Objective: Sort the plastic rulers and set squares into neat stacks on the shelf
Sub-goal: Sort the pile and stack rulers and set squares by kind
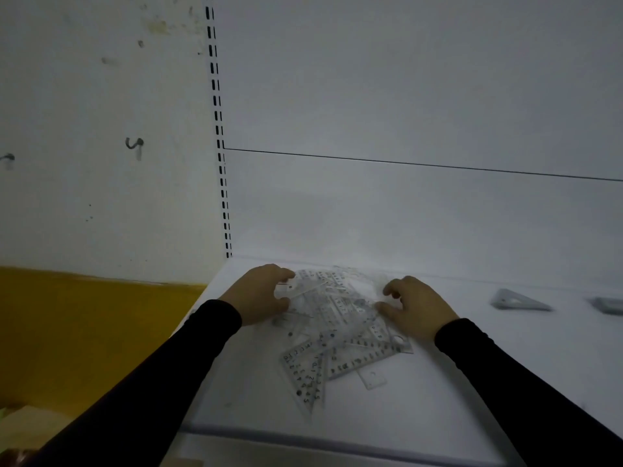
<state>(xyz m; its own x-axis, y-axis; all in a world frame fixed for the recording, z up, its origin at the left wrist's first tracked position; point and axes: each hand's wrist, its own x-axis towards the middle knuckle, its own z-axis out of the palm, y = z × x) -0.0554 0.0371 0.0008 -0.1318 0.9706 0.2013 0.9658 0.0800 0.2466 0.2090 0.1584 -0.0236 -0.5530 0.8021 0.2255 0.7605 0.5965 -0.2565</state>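
Note:
A loose pile of clear plastic rulers and set squares [337,325] lies on the white shelf [438,382], near its left end. A clear set square [305,375] sticks out of the pile toward me. My left hand [261,293] is at the pile's left edge, with finger and thumb curled round a clear piece there. My right hand [416,306] is at the pile's right edge with curled fingers touching the plastic; whether it holds a piece is unclear. Both forearms wear black sleeves.
A stack of set squares [517,301] lies on the shelf to the right, and another stack [610,305] sits at the frame's right edge. The shelf's back panel [404,214] rises behind the pile. A slotted upright [220,146] and a wall are at left.

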